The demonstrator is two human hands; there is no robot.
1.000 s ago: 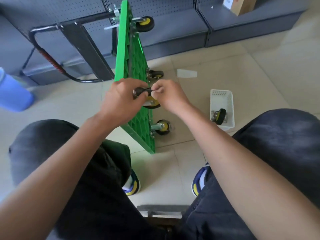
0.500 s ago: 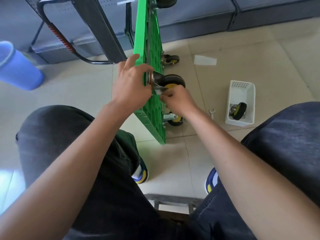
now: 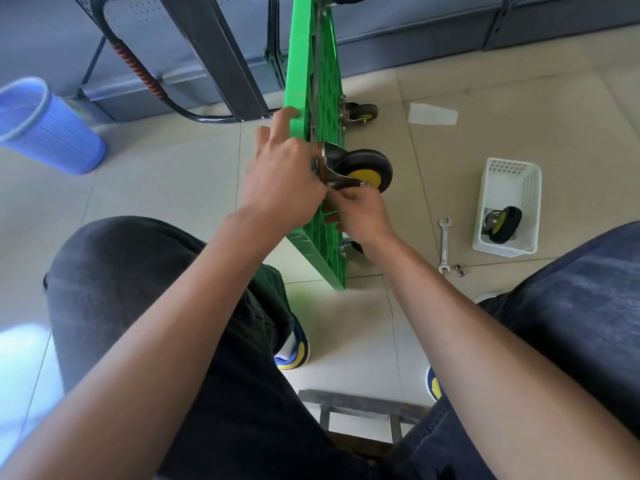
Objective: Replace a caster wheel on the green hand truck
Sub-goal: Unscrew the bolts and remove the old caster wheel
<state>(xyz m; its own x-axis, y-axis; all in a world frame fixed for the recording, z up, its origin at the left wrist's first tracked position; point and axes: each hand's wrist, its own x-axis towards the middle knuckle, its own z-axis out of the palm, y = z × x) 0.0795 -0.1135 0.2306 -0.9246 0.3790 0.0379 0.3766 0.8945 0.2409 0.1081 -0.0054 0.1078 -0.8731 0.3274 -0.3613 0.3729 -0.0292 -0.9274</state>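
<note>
Green plastic hand truck (image 3: 313, 81), ribbed underside facing right, stands on its long edge on the tiled floor between my knees, and I judge it is tipped up this way so the wheel mounts can be reached from a seat. Its black folded handle (image 3: 214, 53) leans off to the left, near the blue ribbed bin (image 3: 48, 129). At mid-deck my left hand (image 3: 280, 178) wraps over the top edge, index finger stretched along the green rim, thumb side pressing the metal plate of the black caster wheel with the yellow hub (image 3: 367, 169) against the deck. My right hand (image 3: 360, 213) sits just under that caster's bracket, fingers curled in; I cannot tell whether they pinch a fastener or only the bracket. To the right there is bare tile for reaching, then the white perforated basket (image 3: 509, 209) holding another black-and-yellow wheel (image 3: 504, 225). Between basket and truck lies the steel open-ended spanner (image 3: 444, 245), and touching its near end, small loose nuts (image 3: 460, 270), which I judge are waiting to fasten the plate.
</note>
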